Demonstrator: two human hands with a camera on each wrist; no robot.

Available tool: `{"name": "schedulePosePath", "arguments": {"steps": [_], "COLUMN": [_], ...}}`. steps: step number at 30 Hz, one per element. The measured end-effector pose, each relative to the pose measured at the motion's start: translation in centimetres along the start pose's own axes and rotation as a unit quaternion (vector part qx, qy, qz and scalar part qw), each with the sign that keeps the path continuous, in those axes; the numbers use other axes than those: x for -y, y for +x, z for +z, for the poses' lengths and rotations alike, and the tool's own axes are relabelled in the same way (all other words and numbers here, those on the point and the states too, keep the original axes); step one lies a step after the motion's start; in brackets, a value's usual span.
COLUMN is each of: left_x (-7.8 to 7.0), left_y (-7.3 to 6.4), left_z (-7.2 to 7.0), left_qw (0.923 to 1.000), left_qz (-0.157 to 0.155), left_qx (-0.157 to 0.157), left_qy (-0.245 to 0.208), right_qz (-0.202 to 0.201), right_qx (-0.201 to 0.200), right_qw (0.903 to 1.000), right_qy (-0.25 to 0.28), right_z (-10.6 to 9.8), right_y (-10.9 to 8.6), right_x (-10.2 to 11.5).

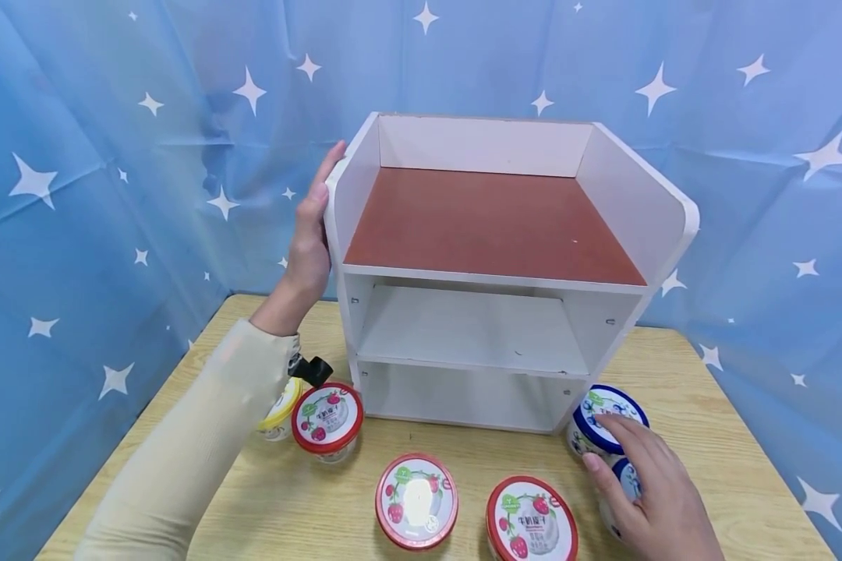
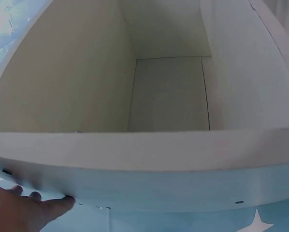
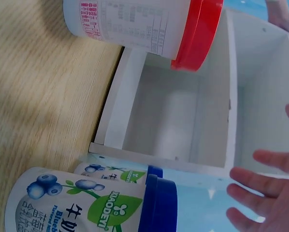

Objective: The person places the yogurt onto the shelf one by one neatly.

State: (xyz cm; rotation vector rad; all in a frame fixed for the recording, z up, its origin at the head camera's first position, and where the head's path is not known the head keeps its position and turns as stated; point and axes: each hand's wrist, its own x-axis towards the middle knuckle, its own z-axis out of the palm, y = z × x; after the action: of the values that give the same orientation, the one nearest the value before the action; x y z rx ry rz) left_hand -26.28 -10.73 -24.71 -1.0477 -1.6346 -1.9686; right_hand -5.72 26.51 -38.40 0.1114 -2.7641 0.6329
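A small white shelf unit [image 1: 463,278] with a reddish-brown top board [image 1: 491,226] stands on the table. My left hand [image 1: 307,245] rests against the outer face of its left side panel, fingers pointing up. In the left wrist view, fingertips of the left hand [image 2: 33,208] touch the panel. My right hand [image 1: 656,487] hovers with spread fingers over two blue-lidded blueberry cups [image 1: 606,409] at the unit's right front corner. The right wrist view shows the fingers of the right hand [image 3: 265,188] apart, holding nothing; the nearer blueberry cup [image 3: 86,205] stands beside them.
Three red-lidded strawberry cups stand in front of the unit: one at left [image 1: 327,418], one in the middle [image 1: 417,501], one at right [image 1: 532,520]. A yellow-lidded cup [image 1: 281,409] is partly hidden by my left sleeve. A blue star-patterned curtain [image 1: 147,156] hangs behind the wooden table [image 1: 716,452].
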Motion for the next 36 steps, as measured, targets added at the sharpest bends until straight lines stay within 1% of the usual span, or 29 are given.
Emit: {"name": "schedulePosePath", "arguments": {"steps": [3, 7, 10, 13, 15, 17, 24, 27, 32, 34, 36], "left_x": [-0.1, -0.2, -0.1, -0.2, -0.2, -0.2, -0.3, -0.3, -0.3, -0.4, -0.4], "left_y": [0.2, 0.2, 0.1, 0.0, -0.1, 0.0, -0.1, -0.2, -0.4, -0.4, -0.4], "left_z": [0.2, 0.3, 0.1, 0.0, 0.0, 0.0, -0.1, -0.1, -0.3, -0.5, -0.7], "left_qw": [0.9999, 0.9986, 0.9976, 0.9973, 0.9966, 0.9963, 0.9958, 0.9957, 0.9943, 0.9935, 0.993], "left_qz": [-0.011, -0.048, -0.067, -0.07, -0.081, -0.084, -0.089, -0.088, -0.096, -0.1, -0.102], "left_qx": [-0.003, -0.01, -0.003, 0.004, 0.004, 0.002, 0.0, 0.004, 0.008, 0.005, 0.002], "left_qy": [0.012, 0.02, 0.02, 0.019, 0.019, 0.017, 0.022, 0.028, 0.045, 0.054, 0.059], "right_qz": [0.01, 0.012, 0.014, 0.02, 0.025, 0.035, 0.056, 0.074, 0.097, 0.098, 0.101], "right_qx": [-0.002, -0.009, -0.015, -0.025, -0.033, -0.036, -0.051, -0.051, -0.03, -0.034, -0.05], "right_qw": [0.9999, 0.9999, 0.9998, 0.9995, 0.9991, 0.9987, 0.9968, 0.9957, 0.9945, 0.9942, 0.993], "right_qy": [-0.004, -0.004, -0.004, 0.0, 0.006, 0.012, 0.025, 0.024, 0.026, 0.028, 0.033], "right_z": [-0.1, -0.3, -0.4, -0.4, -0.3, -0.3, -0.4, -0.6, -0.8, -0.9, -0.8], "right_y": [-0.1, -0.2, -0.1, -0.1, -0.1, -0.3, -0.5, -0.6, -1.0, -1.3, -1.6], "right_x": [0.0, -0.2, -0.5, -0.7, -0.9, -1.0, -1.4, -1.5, -1.9, -2.1, -2.2]}}
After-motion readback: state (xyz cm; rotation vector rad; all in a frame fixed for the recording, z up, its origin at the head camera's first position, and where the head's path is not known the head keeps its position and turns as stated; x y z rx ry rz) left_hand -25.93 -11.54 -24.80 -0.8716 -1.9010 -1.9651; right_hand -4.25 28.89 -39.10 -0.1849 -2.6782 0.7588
